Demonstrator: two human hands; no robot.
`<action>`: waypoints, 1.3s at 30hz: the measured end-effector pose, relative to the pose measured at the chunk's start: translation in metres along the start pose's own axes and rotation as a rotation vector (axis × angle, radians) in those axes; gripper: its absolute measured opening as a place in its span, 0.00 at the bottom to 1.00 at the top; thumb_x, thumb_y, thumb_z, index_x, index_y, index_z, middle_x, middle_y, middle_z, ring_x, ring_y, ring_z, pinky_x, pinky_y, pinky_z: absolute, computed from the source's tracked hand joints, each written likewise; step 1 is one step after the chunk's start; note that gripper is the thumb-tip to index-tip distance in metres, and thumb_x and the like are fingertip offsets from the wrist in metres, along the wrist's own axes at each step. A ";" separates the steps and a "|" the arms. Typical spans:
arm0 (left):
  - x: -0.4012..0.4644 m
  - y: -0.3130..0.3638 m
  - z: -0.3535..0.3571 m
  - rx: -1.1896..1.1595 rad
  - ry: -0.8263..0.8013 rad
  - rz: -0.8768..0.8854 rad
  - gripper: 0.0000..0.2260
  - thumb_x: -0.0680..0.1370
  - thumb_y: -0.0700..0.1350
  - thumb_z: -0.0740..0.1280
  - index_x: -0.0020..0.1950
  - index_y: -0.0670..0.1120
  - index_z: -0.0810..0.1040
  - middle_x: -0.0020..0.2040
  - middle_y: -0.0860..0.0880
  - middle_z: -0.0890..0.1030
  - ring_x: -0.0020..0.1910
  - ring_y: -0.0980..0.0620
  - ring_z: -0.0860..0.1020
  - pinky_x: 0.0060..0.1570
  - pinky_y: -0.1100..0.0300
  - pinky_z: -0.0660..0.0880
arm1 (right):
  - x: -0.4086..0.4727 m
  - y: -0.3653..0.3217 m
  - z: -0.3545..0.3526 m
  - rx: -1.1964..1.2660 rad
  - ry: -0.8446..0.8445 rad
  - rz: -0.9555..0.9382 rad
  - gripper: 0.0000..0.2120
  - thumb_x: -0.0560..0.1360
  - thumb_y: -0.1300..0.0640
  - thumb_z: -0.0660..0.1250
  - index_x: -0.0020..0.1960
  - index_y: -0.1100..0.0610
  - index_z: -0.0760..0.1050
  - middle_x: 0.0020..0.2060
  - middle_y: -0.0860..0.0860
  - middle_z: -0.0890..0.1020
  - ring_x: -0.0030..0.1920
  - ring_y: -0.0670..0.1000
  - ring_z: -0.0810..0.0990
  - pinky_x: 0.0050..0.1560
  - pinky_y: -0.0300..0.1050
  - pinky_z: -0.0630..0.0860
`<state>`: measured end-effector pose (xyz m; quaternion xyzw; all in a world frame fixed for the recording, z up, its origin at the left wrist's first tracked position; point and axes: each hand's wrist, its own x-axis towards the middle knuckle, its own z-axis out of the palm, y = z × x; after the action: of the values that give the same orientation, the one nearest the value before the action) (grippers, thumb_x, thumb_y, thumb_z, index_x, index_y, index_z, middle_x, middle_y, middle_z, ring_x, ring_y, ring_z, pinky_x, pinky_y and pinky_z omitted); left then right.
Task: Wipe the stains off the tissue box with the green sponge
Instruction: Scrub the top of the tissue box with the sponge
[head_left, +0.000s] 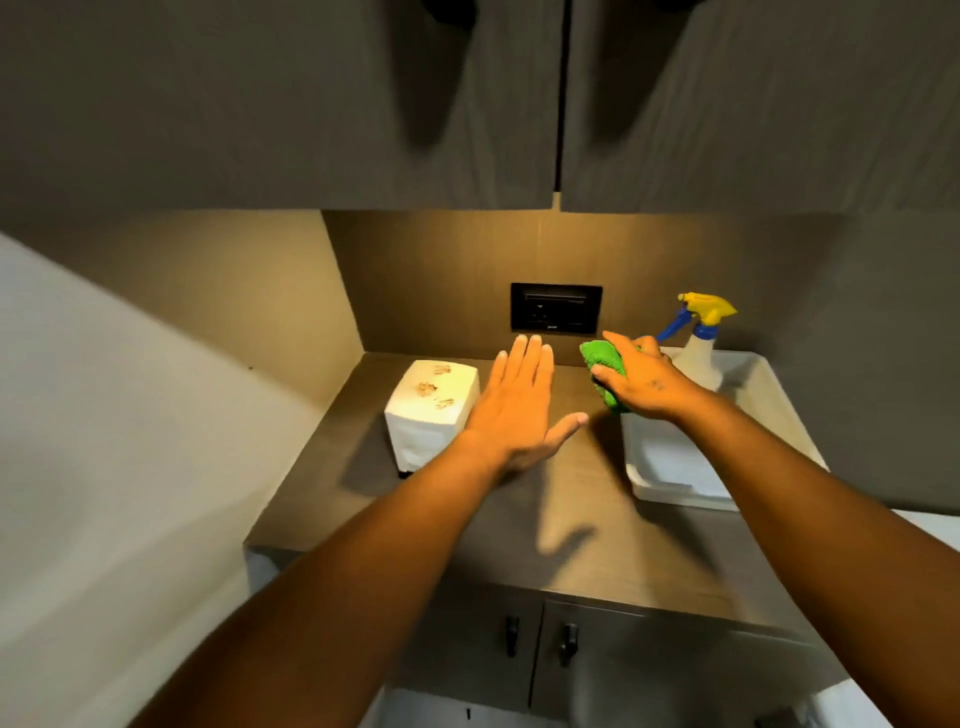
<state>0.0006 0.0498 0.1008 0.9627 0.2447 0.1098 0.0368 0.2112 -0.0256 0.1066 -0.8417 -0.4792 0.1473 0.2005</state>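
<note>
A white tissue box (426, 421) stands on the left part of the brown counter (571, 519), with three brownish stains on its top face. My left hand (519, 405) hovers flat and open just right of the box, fingers spread, holding nothing. My right hand (641, 382) is closed around the green sponge (602, 358), held above the counter at the left edge of the white tray, well to the right of the box.
A white tray (675, 467) sits on the right of the counter with a spray bottle (698, 343) in it. A black wall socket (556, 309) is on the back wall. Upper cabinets hang overhead; cabinet doors with handles (566, 644) are below.
</note>
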 end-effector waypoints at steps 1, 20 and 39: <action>-0.002 -0.008 -0.007 0.011 0.029 -0.007 0.43 0.80 0.69 0.50 0.82 0.38 0.44 0.83 0.38 0.43 0.82 0.42 0.40 0.78 0.46 0.39 | 0.002 -0.014 0.003 0.022 -0.006 -0.028 0.32 0.79 0.40 0.58 0.79 0.46 0.51 0.74 0.60 0.59 0.70 0.67 0.66 0.68 0.62 0.66; -0.056 -0.169 0.020 -0.713 0.035 -0.403 0.64 0.57 0.80 0.67 0.83 0.52 0.46 0.83 0.48 0.54 0.78 0.45 0.61 0.74 0.43 0.66 | 0.034 -0.130 0.078 0.178 -0.071 -0.086 0.36 0.78 0.41 0.63 0.78 0.52 0.50 0.73 0.59 0.63 0.64 0.55 0.72 0.57 0.46 0.72; -0.056 -0.191 0.045 -0.857 -0.126 -0.267 0.61 0.55 0.67 0.83 0.80 0.56 0.53 0.73 0.49 0.72 0.68 0.47 0.74 0.64 0.49 0.76 | 0.023 -0.149 0.102 -0.005 0.088 -0.112 0.29 0.77 0.33 0.52 0.76 0.40 0.62 0.74 0.54 0.63 0.72 0.58 0.64 0.68 0.59 0.70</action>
<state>-0.1259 0.1897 0.0221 0.8254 0.2967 0.1365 0.4606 0.0656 0.0828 0.0872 -0.8198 -0.5166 0.0975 0.2271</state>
